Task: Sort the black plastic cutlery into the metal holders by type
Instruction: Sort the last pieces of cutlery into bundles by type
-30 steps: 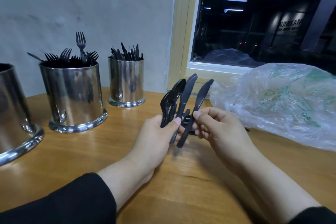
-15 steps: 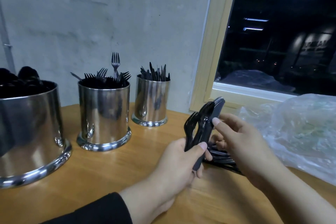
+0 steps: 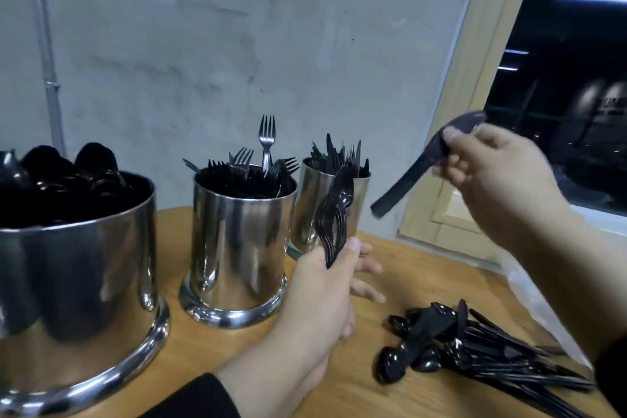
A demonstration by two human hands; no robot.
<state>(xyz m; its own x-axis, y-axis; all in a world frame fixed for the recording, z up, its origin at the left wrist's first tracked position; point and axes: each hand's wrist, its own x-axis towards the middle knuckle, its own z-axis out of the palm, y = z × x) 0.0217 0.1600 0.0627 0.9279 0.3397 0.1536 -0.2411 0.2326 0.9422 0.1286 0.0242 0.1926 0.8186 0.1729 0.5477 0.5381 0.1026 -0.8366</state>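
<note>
My left hand [image 3: 319,285] grips a stack of black plastic spoons [image 3: 334,214] upright, just in front of the fork holder and the knife holder. Raised at the right, my right hand [image 3: 488,176] pinches black plastic knives [image 3: 410,173], their handles pointing down and left toward the knife holder [image 3: 305,210]. Three metal holders stand along the wall: a large one with spoons [image 3: 88,268] at the left, the fork holder [image 3: 237,248] in the middle, and the small knife holder behind. A pile of loose black cutlery [image 3: 468,346] lies on the wooden table at the right.
A clear plastic bag [image 3: 529,302] lies at the table's right edge behind the pile. A grey wall runs behind the holders, and a wooden window frame [image 3: 454,132] stands at the right. One metal fork [image 3: 267,139] sticks up from the fork holder.
My right hand has pulled the knives out of the bundle and lifted them up and to the right. My left hand keeps only the spoons. The view has shifted, so the holders appear closer.
</note>
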